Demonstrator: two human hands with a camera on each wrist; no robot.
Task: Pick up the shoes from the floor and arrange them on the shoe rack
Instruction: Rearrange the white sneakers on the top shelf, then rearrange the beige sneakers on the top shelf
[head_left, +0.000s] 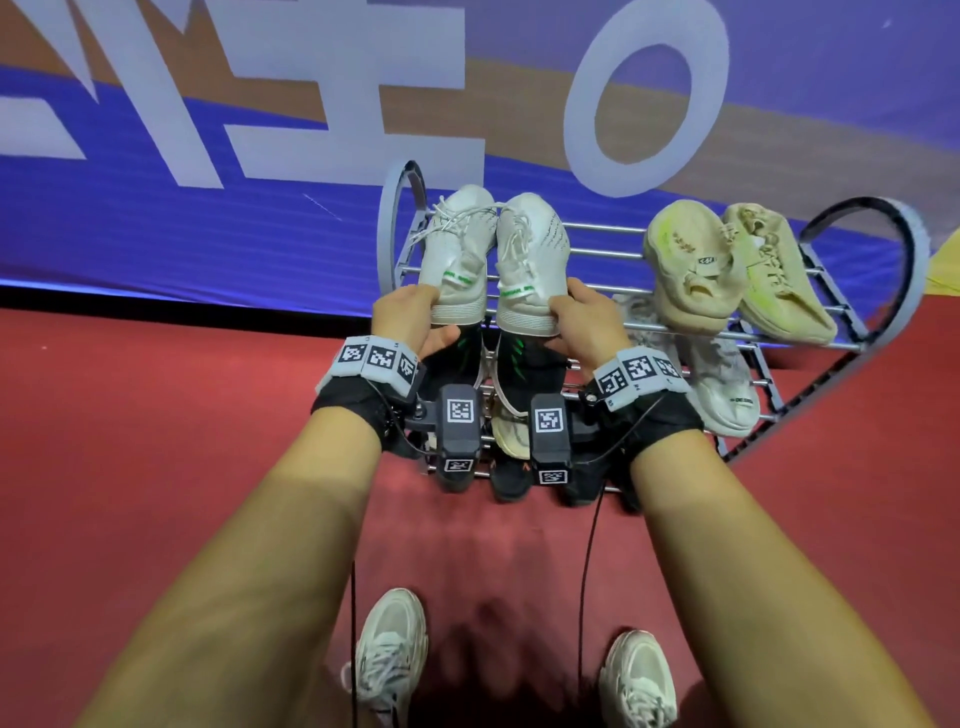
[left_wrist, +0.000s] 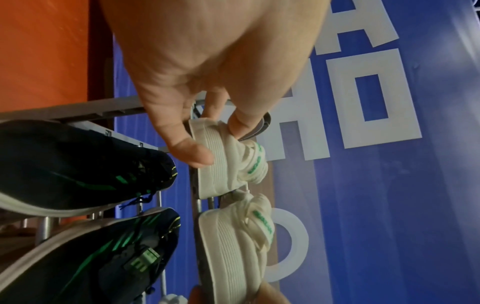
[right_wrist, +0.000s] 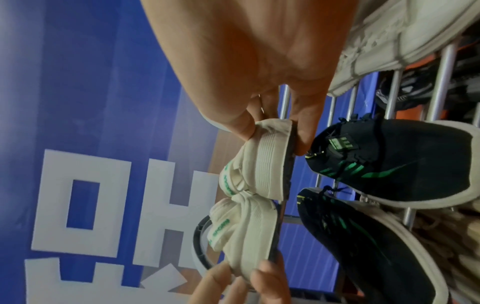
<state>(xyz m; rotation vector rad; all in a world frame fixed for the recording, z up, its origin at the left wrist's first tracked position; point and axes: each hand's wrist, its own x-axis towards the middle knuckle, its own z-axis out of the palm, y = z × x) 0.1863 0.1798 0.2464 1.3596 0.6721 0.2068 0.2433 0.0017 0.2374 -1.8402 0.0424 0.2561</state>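
Note:
Two white sneakers with green heel tabs lie side by side, toes toward the wall, on the top tier of the metal shoe rack (head_left: 613, 227). My left hand (head_left: 428, 319) grips the heel of the left white sneaker (head_left: 457, 249), thumb on top and fingers under the sole. In the same way my right hand (head_left: 569, 317) holds the heel of the right white sneaker (head_left: 530, 254). The left wrist view shows the left hand (left_wrist: 217, 142) pinching that heel (left_wrist: 228, 164). The right hand (right_wrist: 272, 133) pinches its heel (right_wrist: 262, 170) in the right wrist view.
A beige pair (head_left: 727, 270) sits on the top tier's right side. Black sneakers with green stripes (head_left: 524, 364) and a whitish pair (head_left: 722, 379) fill the tier below. A blue banner wall (head_left: 208, 234) stands behind the rack. Red carpet (head_left: 156, 415) surrounds my own feet (head_left: 389, 649).

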